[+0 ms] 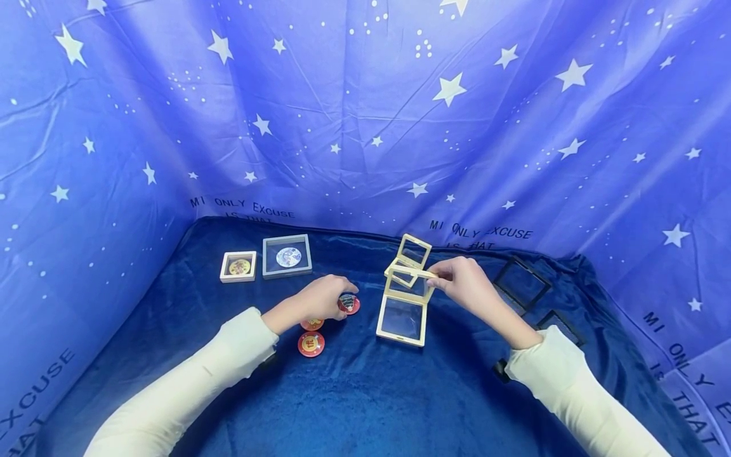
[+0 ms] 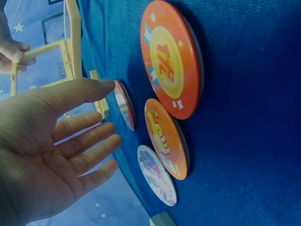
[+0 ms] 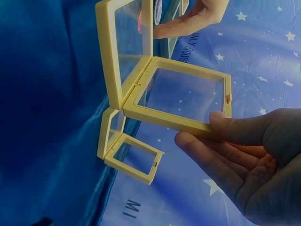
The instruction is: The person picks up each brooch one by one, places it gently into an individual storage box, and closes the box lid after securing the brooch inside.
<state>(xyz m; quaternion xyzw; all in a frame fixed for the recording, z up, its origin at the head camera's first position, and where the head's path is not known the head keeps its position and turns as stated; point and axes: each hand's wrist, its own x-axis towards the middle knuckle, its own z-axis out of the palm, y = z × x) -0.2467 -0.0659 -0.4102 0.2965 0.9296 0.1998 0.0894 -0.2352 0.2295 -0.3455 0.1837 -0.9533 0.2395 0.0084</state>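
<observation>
Care at the edges would serve this step: lift by the rim, keep the pinch light. Nearest lies an orange-red badge point(image 1: 311, 344); beyond, the left hand point(image 1: 322, 298), fingers loosely extended, has a dark-centred badge point(image 1: 349, 303) just at its thumb, contact uncertain. Farther, the right hand point(image 1: 465, 284) pinches the raised lid point(image 3: 181, 96) of a yellow frame point(image 1: 401, 319); a smaller frame point(image 1: 408, 260) stands behind.

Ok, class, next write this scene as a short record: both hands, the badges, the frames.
Left hand: by a dark-centred badge; contact unclear
Right hand: pinches an open cream frame
Other loose badges: yellow-centred badge, orange badge, white badge
Behind that frame: smaller cream frame, also open
Left side: grey frame and white frame, each holding a disc
Right side: black frames
Surface: blue cloth
</observation>
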